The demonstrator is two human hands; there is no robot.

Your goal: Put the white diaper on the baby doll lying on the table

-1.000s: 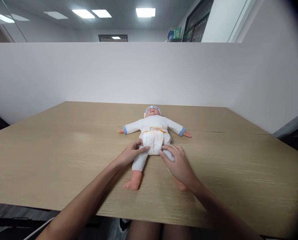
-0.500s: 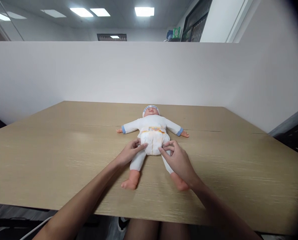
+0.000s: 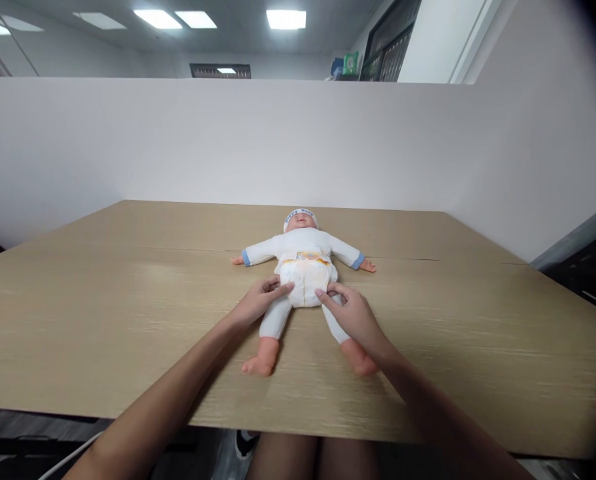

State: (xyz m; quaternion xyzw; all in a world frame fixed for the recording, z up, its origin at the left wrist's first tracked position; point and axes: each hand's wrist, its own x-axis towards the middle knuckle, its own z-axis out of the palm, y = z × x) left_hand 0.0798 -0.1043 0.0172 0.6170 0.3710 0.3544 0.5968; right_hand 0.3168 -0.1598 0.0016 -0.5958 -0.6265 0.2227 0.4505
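A baby doll (image 3: 302,241) in a white suit with blue cuffs lies on its back, its arms spread and its feet toward me. Around its hips sits a white diaper (image 3: 305,280) with an orange-edged, printed waistband. My left hand (image 3: 261,300) grips the diaper's edge at the left leg opening, thumb on the front and fingers behind. On the other side, my right hand (image 3: 351,310) pinches the edge at the right leg opening between thumb and fingers. The fingertips of both hands are partly hidden at the diaper's sides.
The doll lies on a wide wooden table (image 3: 128,320) with a thin seam across it. A white partition (image 3: 288,140) rises behind the far edge. At the lower left, a white cable (image 3: 71,457) hangs below the near edge.
My right hand's fingers have shifted slightly at the diaper's right edge and lie closer together. My left hand stays at its edge. The whole view has shifted a little.
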